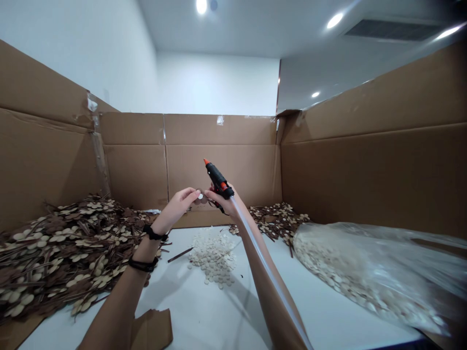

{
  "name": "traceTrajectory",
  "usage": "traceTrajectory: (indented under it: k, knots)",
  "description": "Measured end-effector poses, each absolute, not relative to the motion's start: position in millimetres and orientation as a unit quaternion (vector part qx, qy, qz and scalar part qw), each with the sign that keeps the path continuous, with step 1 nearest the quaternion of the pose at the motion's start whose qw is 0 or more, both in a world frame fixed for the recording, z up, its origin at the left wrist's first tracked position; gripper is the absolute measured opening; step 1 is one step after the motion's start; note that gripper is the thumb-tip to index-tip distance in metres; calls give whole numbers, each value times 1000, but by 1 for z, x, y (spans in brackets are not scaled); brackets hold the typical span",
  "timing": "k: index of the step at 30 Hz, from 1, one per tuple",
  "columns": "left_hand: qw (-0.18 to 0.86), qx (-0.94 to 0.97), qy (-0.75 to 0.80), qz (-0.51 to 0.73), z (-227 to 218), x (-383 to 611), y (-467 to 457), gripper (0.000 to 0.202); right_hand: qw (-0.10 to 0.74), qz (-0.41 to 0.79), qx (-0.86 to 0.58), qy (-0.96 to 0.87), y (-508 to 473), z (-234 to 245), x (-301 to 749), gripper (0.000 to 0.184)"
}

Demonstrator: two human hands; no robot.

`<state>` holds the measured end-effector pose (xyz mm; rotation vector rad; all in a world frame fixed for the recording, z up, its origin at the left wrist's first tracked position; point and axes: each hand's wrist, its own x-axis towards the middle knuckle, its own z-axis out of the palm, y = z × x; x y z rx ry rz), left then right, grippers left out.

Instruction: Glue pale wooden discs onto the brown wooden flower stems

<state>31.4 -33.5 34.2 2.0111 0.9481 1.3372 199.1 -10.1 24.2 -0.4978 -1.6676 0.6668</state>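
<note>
My left hand (180, 205) pinches a small brown flower-shaped piece (201, 200) between thumb and fingertips. A white disc (200, 196) lies on the face of that piece. My right hand (225, 203) is wrapped round a black glue gun (218, 179), its orange nozzle pointing up and to the left. A long clear glue stick (255, 243) trails from the gun's back along my right forearm. The right fingertips are close to the flower piece; whether they touch it, I cannot tell. Below both hands, loose white discs (215, 260) are heaped on the white table (197, 316).
Cardboard walls (222, 165) enclose the table on three sides. Brown and cream flower pieces (73, 243) with thin stems pile up on the left, with a smaller pile (277, 218) at back right. A clear plastic bag (365, 272) of white discs lies right. A cardboard scrap (153, 330) sits in front.
</note>
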Motion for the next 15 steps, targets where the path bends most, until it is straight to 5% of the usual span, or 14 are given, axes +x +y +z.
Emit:
traceTrajectory:
  k: [15]
  knots:
    - [253, 757, 360, 483, 34, 26, -30, 39, 576, 265, -220, -741, -9, 26, 202, 25]
